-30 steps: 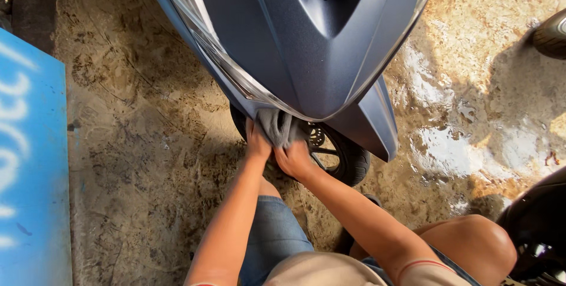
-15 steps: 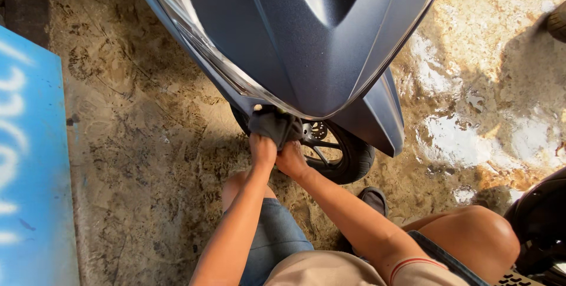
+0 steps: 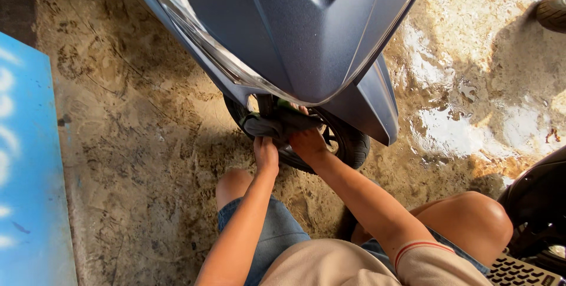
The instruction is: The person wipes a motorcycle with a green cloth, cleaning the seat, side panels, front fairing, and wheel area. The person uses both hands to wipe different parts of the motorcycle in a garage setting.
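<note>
A dark grey cloth (image 3: 277, 125) lay bunched against the scooter's front wheel (image 3: 330, 141), tucked just under the blue-grey front fairing (image 3: 295, 32). The left hand (image 3: 266, 155) pinched the cloth's lower edge with its fingers closed on it; the right hand (image 3: 306, 141) pressed flat on the cloth, fingers together, against the wheel beside the fork. The wiping of the wheel looked to be mid-way. Working further round the rim would likely call for shifting the grip and keeping the cloth taut. Around lay wet concrete floor (image 3: 460, 121) and a blue board (image 3: 29, 174).
</note>
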Available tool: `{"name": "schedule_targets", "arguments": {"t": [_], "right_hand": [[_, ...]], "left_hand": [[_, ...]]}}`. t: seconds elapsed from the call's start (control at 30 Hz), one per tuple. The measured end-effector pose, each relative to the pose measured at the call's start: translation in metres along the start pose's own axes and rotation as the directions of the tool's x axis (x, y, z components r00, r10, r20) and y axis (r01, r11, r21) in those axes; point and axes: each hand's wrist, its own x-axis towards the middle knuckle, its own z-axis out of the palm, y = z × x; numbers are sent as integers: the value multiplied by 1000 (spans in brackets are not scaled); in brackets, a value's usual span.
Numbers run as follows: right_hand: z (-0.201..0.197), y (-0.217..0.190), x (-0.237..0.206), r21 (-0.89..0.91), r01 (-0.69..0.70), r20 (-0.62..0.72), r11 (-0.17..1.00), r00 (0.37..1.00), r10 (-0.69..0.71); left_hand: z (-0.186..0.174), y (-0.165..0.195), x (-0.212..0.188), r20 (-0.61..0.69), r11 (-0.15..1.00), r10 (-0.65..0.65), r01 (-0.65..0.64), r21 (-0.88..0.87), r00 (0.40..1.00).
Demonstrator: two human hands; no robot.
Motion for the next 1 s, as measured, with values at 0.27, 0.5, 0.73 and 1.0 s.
{"name": "schedule_targets", "arguments": {"t": [0.27,0.5,0.73,1.0], "right_hand": [[1,-24,-32,280,-101,234,955,972,34],[5,-15,-63,348,-112,508,931,857,-87],[-30,21,-100,472,-536,688,700,720,87],[-87,43,-121,545,-769,675,334,639,369]], "left_hand": [[17,-17,-23,-32,986,-122,118,-118,992],[20,-32,-6,44,850,-286,274,-450,957],[50,-36,-50,-4,845,-189,160,-510,982],[63,36,-59,359,398,282,-449,800,890]]}}
